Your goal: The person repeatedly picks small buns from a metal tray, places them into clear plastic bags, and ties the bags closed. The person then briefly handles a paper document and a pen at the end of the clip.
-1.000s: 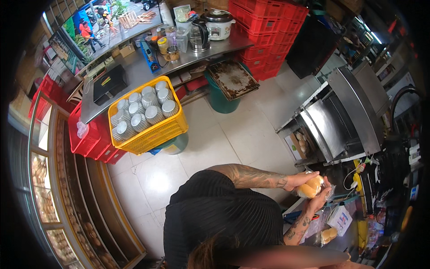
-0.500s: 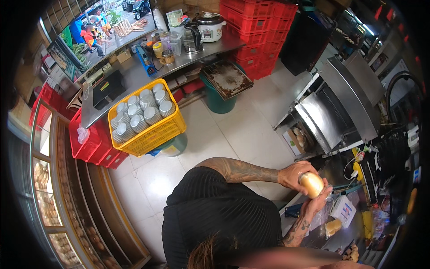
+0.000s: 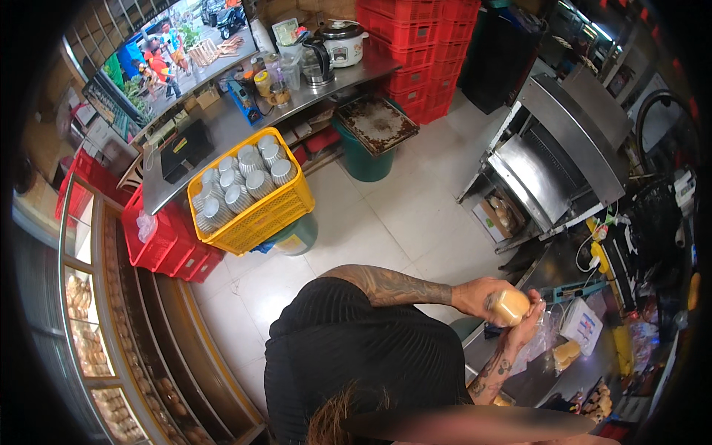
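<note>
A golden bread loaf [image 3: 512, 306], which looks wrapped in clear plastic, is held between my two hands at the right. My left hand [image 3: 475, 297] reaches in from the left and grips the loaf's near end, its fingers smeared by motion. My right hand [image 3: 525, 331] comes up from below, its fingers curled against the loaf's other side. Crumpled clear plastic [image 3: 547, 332] hangs beside the right hand. Under the hands lies a steel counter [image 3: 593, 365] with another piece of bread [image 3: 567, 354] and a white box [image 3: 582, 326] on it.
A steel machine [image 3: 549, 163] stands beyond the counter. Farther left are a yellow crate [image 3: 259, 222] of fluted metal molds, red crates [image 3: 163, 237], and a green bin [image 3: 367, 159] under a stained tray [image 3: 375, 122]. Bread-filled shelves [image 3: 148, 356] line the left side.
The loaf has turned in my hands and now shows a squarer side. Both hands sit slightly farther left in the picture, while the whole view has shifted a little.
</note>
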The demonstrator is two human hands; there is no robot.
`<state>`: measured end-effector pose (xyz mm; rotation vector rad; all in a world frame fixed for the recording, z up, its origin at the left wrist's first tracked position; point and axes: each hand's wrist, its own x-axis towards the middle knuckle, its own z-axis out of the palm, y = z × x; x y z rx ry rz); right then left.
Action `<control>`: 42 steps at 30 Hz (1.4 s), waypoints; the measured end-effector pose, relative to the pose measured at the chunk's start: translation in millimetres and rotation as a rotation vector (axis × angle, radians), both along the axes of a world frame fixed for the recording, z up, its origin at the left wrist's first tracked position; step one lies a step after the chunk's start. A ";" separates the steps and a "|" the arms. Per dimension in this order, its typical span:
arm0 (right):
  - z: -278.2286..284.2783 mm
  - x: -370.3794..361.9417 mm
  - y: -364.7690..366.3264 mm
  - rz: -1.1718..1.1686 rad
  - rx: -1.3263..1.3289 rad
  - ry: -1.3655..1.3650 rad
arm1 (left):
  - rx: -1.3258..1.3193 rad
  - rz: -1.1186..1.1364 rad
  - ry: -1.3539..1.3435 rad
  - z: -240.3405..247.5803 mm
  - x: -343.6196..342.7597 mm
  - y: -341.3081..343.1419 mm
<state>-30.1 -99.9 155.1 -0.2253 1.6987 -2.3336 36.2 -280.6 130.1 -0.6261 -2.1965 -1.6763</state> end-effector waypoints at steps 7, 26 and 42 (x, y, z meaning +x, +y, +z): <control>-8.9 18.8 9.6 -0.104 0.451 0.479 | 0.597 -0.301 -1.002 -11.7 -4.2 26.8; -93.0 15.3 100.2 0.193 0.270 -0.795 | -0.485 -0.532 0.155 -65.7 -118.9 36.3; -91.9 -4.7 89.4 -0.240 1.397 0.031 | -0.612 -1.489 -1.775 -149.0 -269.1 142.8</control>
